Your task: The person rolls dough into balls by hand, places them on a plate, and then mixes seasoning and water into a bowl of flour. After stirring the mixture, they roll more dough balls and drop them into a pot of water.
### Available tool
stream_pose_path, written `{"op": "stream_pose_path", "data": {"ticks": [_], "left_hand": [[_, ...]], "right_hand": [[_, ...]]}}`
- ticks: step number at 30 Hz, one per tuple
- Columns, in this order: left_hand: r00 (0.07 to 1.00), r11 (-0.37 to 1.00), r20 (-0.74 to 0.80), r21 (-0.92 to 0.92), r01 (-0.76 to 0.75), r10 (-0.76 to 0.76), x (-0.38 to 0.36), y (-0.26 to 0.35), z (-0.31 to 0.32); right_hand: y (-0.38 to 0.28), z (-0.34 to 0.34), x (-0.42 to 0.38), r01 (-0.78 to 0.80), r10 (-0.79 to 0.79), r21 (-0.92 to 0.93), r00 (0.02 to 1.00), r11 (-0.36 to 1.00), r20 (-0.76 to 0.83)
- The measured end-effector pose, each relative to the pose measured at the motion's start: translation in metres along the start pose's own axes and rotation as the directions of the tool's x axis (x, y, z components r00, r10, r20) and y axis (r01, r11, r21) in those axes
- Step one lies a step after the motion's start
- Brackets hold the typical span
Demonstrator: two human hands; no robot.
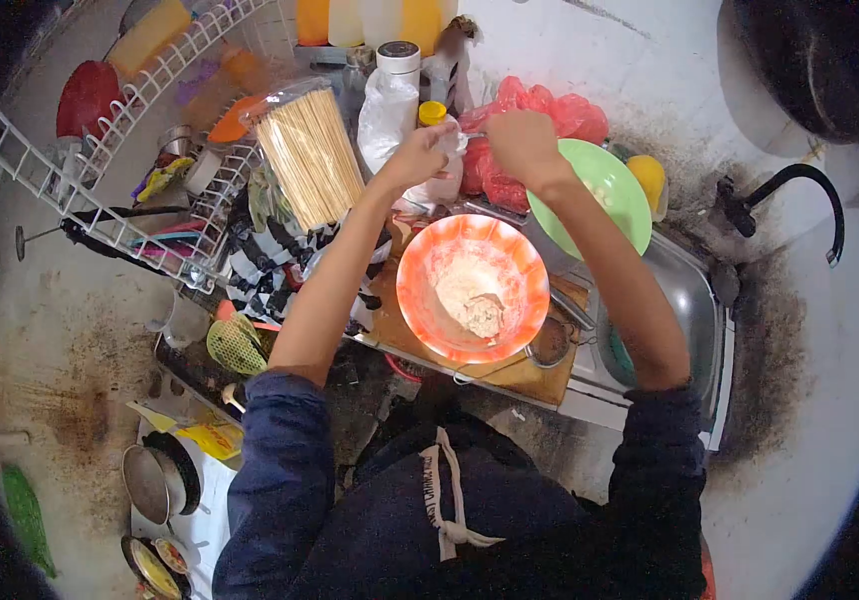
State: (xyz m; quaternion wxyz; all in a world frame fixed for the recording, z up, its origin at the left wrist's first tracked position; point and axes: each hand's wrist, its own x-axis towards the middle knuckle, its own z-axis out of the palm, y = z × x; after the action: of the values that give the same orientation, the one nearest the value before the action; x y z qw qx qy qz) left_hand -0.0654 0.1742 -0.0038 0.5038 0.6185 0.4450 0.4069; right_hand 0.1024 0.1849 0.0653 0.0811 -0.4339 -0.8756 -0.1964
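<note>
Wire rack: white, plastic-looking coated wire [133,98] in an open grid, crowded with kitchenware at my far left.
Skimmer: a round, yellow-green mesh head [235,345].
Skewers: thin, straight pale sticks [312,160], bundled in glossy clear wrap.
White bottle: a smooth cylinder [398,68] with a dark lid, its lower part wrapped in crinkled white plastic.
My left hand: raised, fingers bent [420,155] beside the yellow-capped container [432,112]; I cannot tell whether they grasp the small pale piece [470,137] between my hands.
Scalloped bowl: orange and white with a wavy rim [418,270], below my hands, over the flat wooden board [540,385]; inside, pale powder dusts the wall around a rough, lumpy mound [482,315].
My right hand: clenched [527,148], knuckles up; whatever it may hold is hidden.
Red bag: thin, crumpled plastic [575,118], behind my right hand.
Green bowl: smooth, round, light green [620,195], partly under my right forearm.
Sink: shiny metal basin [692,275].
Faucet: black, slender, hooked [805,172].
</note>
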Motion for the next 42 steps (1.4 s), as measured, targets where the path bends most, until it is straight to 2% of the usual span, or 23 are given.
{"op": "stream_pose_path", "data": {"ticks": [4, 6, 8, 11, 13, 15, 16, 18, 19, 20, 21, 22, 24, 25, 27, 28, 30, 32, 34, 36, 38, 40, 42], "left_hand": [[0.999, 1.000, -0.030, -0.021, -0.017, 0.016, 0.003, -0.002, 0.001], [0.996, 0.986, -0.083, -0.162, -0.026, 0.013, 0.001, 0.004, 0.003], [0.996, 0.984, -0.083, -0.178, -0.028, 0.013, 0.007, 0.006, 0.001], [0.994, 0.981, -0.089, -0.182, -0.073, 0.058, 0.009, 0.006, 0.006], [0.990, 0.979, -0.102, -0.168, -0.113, 0.097, 0.009, -0.001, 0.002], [0.958, 0.965, -0.168, -0.085, -0.247, 0.231, 0.011, -0.013, -0.007], [0.959, 0.966, -0.167, -0.087, -0.245, 0.229, 0.010, -0.024, -0.014], [0.949, 0.959, -0.282, 0.276, -0.060, 0.140, 0.008, -0.051, -0.025], [0.950, 0.960, -0.280, 0.275, -0.060, 0.139, 0.009, -0.068, -0.024], [0.948, 0.901, -0.260, 0.430, -0.057, 0.184, 0.006, -0.081, -0.021], [0.945, 0.818, -0.235, 0.573, -0.053, 0.226, 0.005, -0.093, -0.020], [0.944, 0.817, -0.238, 0.574, -0.054, 0.229, 0.002, -0.089, -0.016], [0.990, 0.757, -0.133, 0.651, 0.058, 0.038, 0.002, -0.080, -0.007], [0.990, 0.760, -0.134, 0.647, 0.058, 0.039, 0.006, -0.089, -0.005], [0.920, 0.789, -0.240, 0.606, -0.107, 0.309, 0.016, -0.116, -0.003], [0.921, 0.790, -0.238, 0.604, -0.107, 0.307, 0.016, -0.115, -0.001], [0.935, 0.793, -0.314, 0.606, 0.061, 0.168, 0.017, -0.112, 0.005], [0.940, 0.793, -0.299, 0.607, 0.053, 0.165, 0.012, -0.100, 0.005], [0.943, 0.794, -0.292, 0.606, 0.054, 0.159, 0.008, -0.095, 0.004], [0.934, 0.830, -0.279, 0.557, -0.031, 0.222, 0.008, -0.094, 0.003], [0.931, 0.824, -0.283, 0.566, -0.033, 0.232, 0.005, -0.079, 0.003], [0.928, 0.817, -0.283, 0.575, -0.037, 0.242, 0.003, -0.070, 0.003], [0.889, 0.895, -0.184, 0.246, -0.371, 0.419, 0.009, -0.067, 0.000]], "right_hand": [[-0.008, 0.008, 0.020, 0.130, -0.129, -0.098, 0.992, 0.987, 0.010], [-0.009, 0.002, 0.024, 0.158, -0.156, -0.090, 0.987, 0.983, 0.035], [-0.012, 0.002, 0.024, 0.185, -0.180, -0.082, 0.981, 0.979, 0.067], [-0.017, 0.019, 0.024, 0.164, -0.161, -0.183, 0.986, 0.969, 0.031], [-0.021, 0.031, 0.024, 0.031, -0.020, -0.220, 0.999, 0.975, 0.050], [-0.013, 0.034, 0.022, 0.047, -0.039, -0.164, 0.998, 0.985, 0.052], [-0.010, 0.034, 0.021, 0.065, -0.060, -0.107, 0.997, 0.992, 0.052], [-0.007, 0.033, 0.024, 0.055, -0.047, -0.085, 0.994, 0.995, 0.103], [-0.005, 0.032, 0.025, 0.044, -0.034, -0.064, 0.988, 0.997, 0.150], [-0.005, 0.030, 0.025, 0.044, -0.034, -0.065, 0.988, 0.997, 0.150], [-0.006, 0.027, 0.026, 0.026, -0.020, -0.026, 0.975, 0.999, 0.220], [-0.006, 0.027, 0.027, 0.006, -0.009, 0.011, 0.957, 1.000, 0.288], [-0.005, 0.028, 0.029, -0.018, -0.004, 0.066, 0.948, 0.998, 0.317], [-0.005, 0.030, 0.028, -0.045, -0.002, 0.124, 0.936, 0.991, 0.351], [-0.004, 0.043, 0.030, -0.104, 0.045, 0.142, 0.928, 0.984, 0.371], [-0.003, 0.051, 0.031, -0.168, 0.095, 0.160, 0.917, 0.973, 0.389], [0.000, 0.067, 0.031, -0.200, 0.118, 0.175, 0.913, 0.964, 0.391], [0.006, 0.072, 0.033, -0.229, 0.140, 0.191, 0.909, 0.955, 0.392], [0.017, 0.071, 0.033, -0.212, -0.001, 0.383, 0.874, 0.899, 0.486], [0.024, 0.070, 0.032, -0.199, 0.004, 0.385, 0.892, 0.901, 0.452], [0.026, 0.062, 0.032, -0.186, 0.009, 0.387, 0.910, 0.903, 0.414], [0.030, 0.059, 0.033, -0.340, 0.173, 0.316, 0.874, 0.886, 0.454], [0.035, 0.065, 0.034, -0.332, 0.138, 0.349, 0.867, 0.876, 0.479]]}}
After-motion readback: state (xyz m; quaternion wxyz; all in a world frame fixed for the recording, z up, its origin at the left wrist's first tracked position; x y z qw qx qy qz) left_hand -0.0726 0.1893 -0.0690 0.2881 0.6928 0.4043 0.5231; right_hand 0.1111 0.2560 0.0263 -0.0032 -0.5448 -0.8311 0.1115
